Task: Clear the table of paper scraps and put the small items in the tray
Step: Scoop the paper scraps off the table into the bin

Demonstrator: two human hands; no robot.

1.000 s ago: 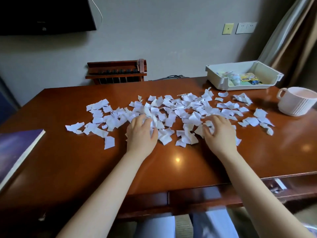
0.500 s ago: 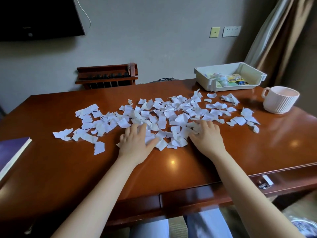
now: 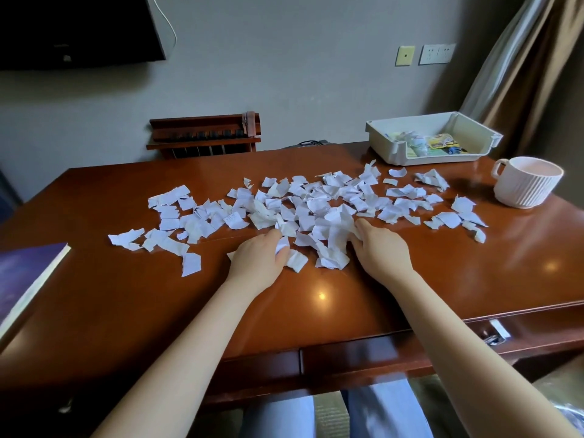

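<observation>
Bunching paper scraps (image 3: pixel 328 213) strewn across the table (image 3: pixel 126 295), the left hand (image 3: pixel 257 259) grips a few, the right hand (image 3: pixel 382 249) hides its hold in the pile, and a loose squeeze may scatter them floorward

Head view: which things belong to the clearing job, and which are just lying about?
Job: paper scraps, tray, small items in it, table, left hand, right hand.
Lying about: mug, book, wooden rack, wall screen, curtain.
</observation>
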